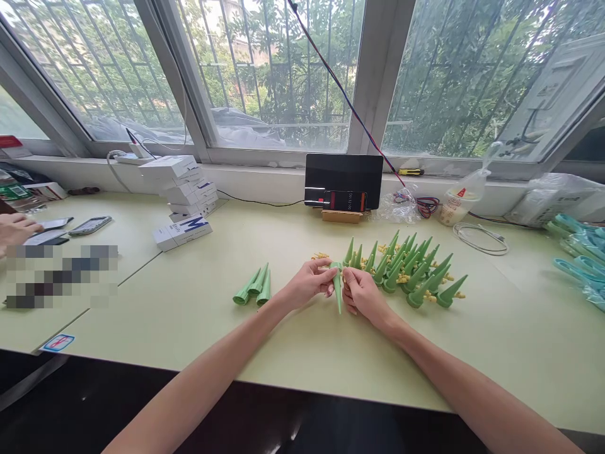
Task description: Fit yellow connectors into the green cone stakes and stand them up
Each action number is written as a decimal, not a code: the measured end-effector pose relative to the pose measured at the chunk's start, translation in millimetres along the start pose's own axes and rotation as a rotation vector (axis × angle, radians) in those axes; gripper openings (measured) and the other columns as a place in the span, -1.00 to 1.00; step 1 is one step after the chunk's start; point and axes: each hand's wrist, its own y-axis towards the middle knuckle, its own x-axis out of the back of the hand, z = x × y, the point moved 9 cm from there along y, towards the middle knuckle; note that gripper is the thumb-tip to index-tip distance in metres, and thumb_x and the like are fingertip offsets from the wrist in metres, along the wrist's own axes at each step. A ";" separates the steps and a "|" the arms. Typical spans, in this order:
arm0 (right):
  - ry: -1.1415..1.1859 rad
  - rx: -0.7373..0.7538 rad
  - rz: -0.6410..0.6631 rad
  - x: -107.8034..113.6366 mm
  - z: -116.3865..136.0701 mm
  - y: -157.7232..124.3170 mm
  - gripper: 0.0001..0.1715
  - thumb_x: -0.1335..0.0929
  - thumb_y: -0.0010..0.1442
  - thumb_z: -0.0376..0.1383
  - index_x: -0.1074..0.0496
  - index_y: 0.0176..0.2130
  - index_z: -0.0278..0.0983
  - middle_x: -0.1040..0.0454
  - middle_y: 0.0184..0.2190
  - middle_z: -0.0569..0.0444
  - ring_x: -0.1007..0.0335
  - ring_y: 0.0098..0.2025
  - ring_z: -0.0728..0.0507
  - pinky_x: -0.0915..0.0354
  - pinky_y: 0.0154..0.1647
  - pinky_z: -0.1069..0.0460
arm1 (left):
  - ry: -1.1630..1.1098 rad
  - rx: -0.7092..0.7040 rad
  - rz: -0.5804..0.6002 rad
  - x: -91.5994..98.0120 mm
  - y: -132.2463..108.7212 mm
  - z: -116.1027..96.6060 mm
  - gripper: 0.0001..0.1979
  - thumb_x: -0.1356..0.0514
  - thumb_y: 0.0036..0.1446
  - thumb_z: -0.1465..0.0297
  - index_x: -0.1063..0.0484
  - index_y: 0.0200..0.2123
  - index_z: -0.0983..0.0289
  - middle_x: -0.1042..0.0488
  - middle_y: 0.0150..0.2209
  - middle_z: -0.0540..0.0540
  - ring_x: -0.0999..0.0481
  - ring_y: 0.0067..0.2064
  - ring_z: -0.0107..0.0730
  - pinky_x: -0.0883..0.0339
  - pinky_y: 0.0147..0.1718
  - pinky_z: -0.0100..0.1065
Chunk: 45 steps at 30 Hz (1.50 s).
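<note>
A green plastic cone spike points down toward me between both hands at the table's middle. My left hand pinches its wide top end from the left. My right hand is closed against the same top end from the right, fingers curled. Just behind them lies a pile of several green cones with small yellow pieces mixed in. Three green cones lie grouped to the left of my left hand.
A stack of white boxes stands at the back left. A phone on a wooden stand leans before a black panel. Teal parts in bags lie right, a white cable nearby. Another person's hand rests far left.
</note>
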 end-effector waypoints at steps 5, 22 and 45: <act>-0.005 0.011 0.001 0.4 0.7 0.5 -0.52 -0.25 0.31 0.03 -0.10 -0.47 -0.20 0.06 -0.66 0.30 0.08 -0.72 0.05 -0.05 -0.81 0.11 | -0.014 0.001 0.001 -1.0 0.2 -0.1 -0.60 -0.40 -0.02 0.22 -0.33 -0.24 0.30 -0.32 -0.52 -0.11 -0.40 -0.57 -0.56 -0.25 -0.56 -0.44; -0.064 -0.041 -0.014 2.4 -0.7 1.2 -0.45 -0.24 0.27 0.12 -0.18 -0.50 -0.22 0.04 -0.71 0.30 0.06 -0.74 0.05 -0.03 -0.81 0.12 | 0.281 -0.154 -0.079 7.1 -3.7 -34.6 -0.62 -0.30 0.09 0.14 -0.35 -0.16 0.26 -0.45 -0.51 -0.01 -0.35 -0.53 -0.53 -0.28 -0.50 -0.40; -0.486 0.190 -0.121 2.9 32.2 -6.2 -0.39 -0.16 0.35 0.06 -0.23 -0.56 -0.25 -0.08 -0.70 0.20 0.05 -0.62 0.00 0.03 -0.55 0.06 | 1.039 -0.158 -0.131 21.1 -4.7 -37.2 -0.75 -0.22 0.05 0.19 -0.48 -0.36 0.28 -0.27 -0.64 -0.07 -0.22 -0.56 -0.48 -0.07 -0.54 -0.42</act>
